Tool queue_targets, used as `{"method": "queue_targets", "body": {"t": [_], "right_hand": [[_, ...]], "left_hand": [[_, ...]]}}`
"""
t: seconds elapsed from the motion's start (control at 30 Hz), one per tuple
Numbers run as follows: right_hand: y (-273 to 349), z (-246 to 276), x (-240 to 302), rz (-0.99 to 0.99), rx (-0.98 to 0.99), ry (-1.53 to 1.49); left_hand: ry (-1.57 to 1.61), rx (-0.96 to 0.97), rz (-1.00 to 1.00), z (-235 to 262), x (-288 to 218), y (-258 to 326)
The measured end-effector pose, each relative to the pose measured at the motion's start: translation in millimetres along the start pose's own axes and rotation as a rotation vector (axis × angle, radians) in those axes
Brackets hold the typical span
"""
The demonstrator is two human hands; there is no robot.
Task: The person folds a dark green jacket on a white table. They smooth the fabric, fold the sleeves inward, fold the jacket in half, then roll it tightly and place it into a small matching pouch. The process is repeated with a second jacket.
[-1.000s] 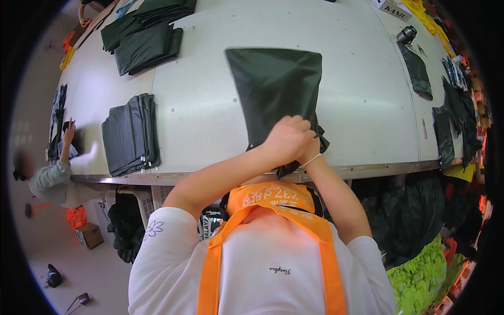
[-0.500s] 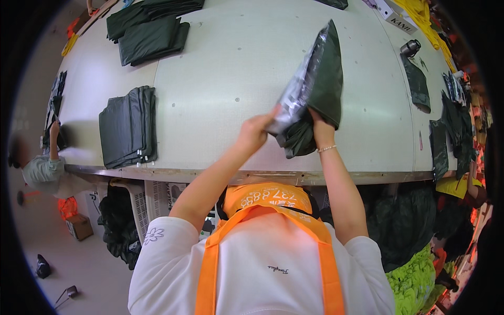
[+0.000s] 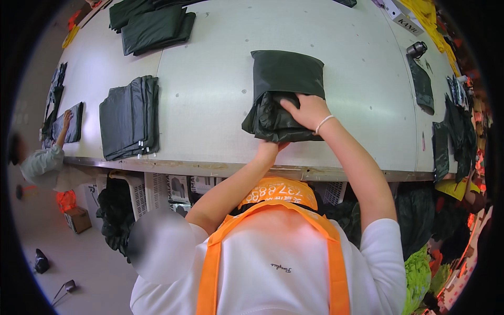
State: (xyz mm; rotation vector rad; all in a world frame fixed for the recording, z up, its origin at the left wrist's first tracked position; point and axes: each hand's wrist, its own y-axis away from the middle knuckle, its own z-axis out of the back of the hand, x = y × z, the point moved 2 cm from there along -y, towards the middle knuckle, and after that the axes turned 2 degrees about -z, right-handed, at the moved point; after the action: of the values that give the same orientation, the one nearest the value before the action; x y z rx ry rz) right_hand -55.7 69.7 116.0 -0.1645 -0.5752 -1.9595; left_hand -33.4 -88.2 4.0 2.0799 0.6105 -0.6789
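Observation:
In front of me on the table is a dark green pouch point(image 3: 289, 71), its closed end pointing away. A crumpled, folded bundle of dark green plastic-like fabric point(image 3: 268, 116) shows at its near opening. On top lies my right hand point(image 3: 310, 110), open, with its thumb spread over the bundle and its fingertips partly under the pouch's edge. My left hand point(image 3: 273, 148) is closed at the bundle's near edge from below; most of its fingers are hidden underneath.
To the left lies a stack of folded dark green pieces point(image 3: 128, 118), with more folded pieces point(image 3: 157, 30) beyond. A metal flask point(image 3: 417, 50) and dark pieces point(image 3: 440, 149) are at the right. Another person point(image 3: 42, 168) works at the far left. The table's front edge point(image 3: 210, 169) runs before me.
The pouch, held up on its side before, now lies flat. My right hand has moved onto the bundle at its opening, and my left hand has gone under the near edge.

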Motion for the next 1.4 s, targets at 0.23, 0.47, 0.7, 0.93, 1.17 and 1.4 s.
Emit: {"method": "queue_targets", "body": {"t": [0.23, 0.47, 0.7, 0.93, 1.17, 1.4], "right_hand": [[42.6, 5.0, 24.3, 0.194, -0.055, 0.347], [131.4, 4.6, 12.7, 0.914, -0.333, 0.039], [102.2, -111.8, -27.2, -0.232, -0.247, -1.564], [91.9, -93.5, -20.4, -0.204, -0.238, -1.788], [98.7, -45.9, 5.4, -0.134, -0.192, -1.584], [100.9, -45.6, -5.9, -0.184, -0.162, -1.512]], "left_hand": [[0.058, 0.075, 0.045, -8.1, -7.7, 18.4], [0.241, 0.032, 0.078, 1.1, -14.1, 20.1], [-0.202, 0.102, 0.051, -5.3, -34.6, 12.7], [-1.648, 0.458, -1.062, -91.3, -136.2, 91.4], [-2.198, 0.29, -1.676, -123.5, -156.9, 30.2], [-2.1, 0.58, -1.447, -104.7, -131.7, 35.8]]}}
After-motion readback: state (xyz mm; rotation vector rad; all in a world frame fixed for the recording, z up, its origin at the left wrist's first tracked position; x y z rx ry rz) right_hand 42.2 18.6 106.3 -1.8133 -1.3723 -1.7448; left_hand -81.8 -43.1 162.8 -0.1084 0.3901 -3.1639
